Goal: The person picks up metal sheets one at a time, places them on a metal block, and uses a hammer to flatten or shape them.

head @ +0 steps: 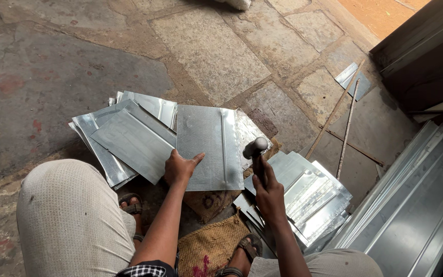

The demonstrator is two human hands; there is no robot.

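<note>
Nearest to us, between our sandalled feet, lies a piece of burlap sacking [208, 246], and above it our two hands work. Our left hand [179, 168] is spread flat, fingers and thumb pressing down on the near edge of a rectangular galvanised sheet [201, 146] that lies on the stone floor [211, 51] straight ahead. Our right hand [268, 196] is closed around the handle of a hammer [255, 150], whose rounded metal head stands raised just beside the sheet's right edge, where a folded seam runs along its length.

We judge the step in hand to be beating down that fold along the right edge while the left hand steadies the piece. A next blow would call for the head to land squarely on the seam, with the left fingers kept well clear and the sheet held from sliding.

Counting: one sheet under the hands and one hammer. To the left is a fanned pile of sheets [129, 136], perhaps five or six, though overlaps hide the exact number. To the right is a tighter stack of folded pieces [314, 197], too layered to count. Two thin rods [345, 131] lie on the floor beyond, and long profiled panels [416, 205] lean at the far right.
</note>
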